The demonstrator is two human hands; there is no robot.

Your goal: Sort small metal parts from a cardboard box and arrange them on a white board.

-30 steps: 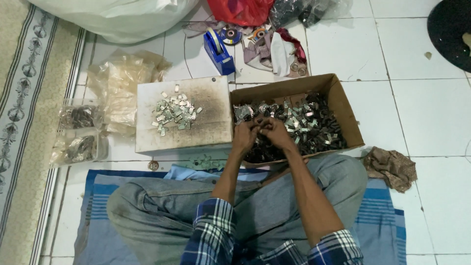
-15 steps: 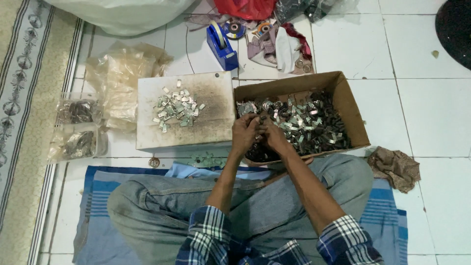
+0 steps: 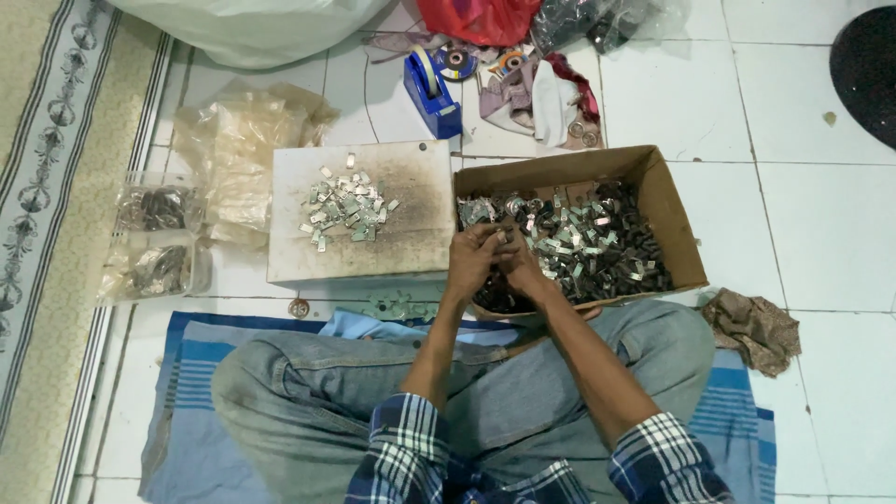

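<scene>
My left hand (image 3: pixel 471 261) and my right hand (image 3: pixel 520 268) are pressed together over the near left part of an open cardboard box (image 3: pixel 665 201). The fingers of both pinch a small metal clip (image 3: pixel 501 237) between them. The box is heaped with several small silvery and dark metal pieces (image 3: pixel 597 247). To its left lies a worn pale slab (image 3: pixel 411 238) with a loose pile of small silvery clips (image 3: pixel 343 207) on it.
Clear plastic bags of metal parts (image 3: pixel 154 238) lie at the left by a patterned rug (image 3: pixel 47 233). A blue tape dispenser (image 3: pixel 431 89), rags and bags sit beyond. A brown rag (image 3: pixel 754 327) lies at the right. I sit cross-legged on a striped blue mat (image 3: pixel 187 411).
Both hands stay together over the box, with small shifts of the fingers on the piece. The view has drifted slightly.
</scene>
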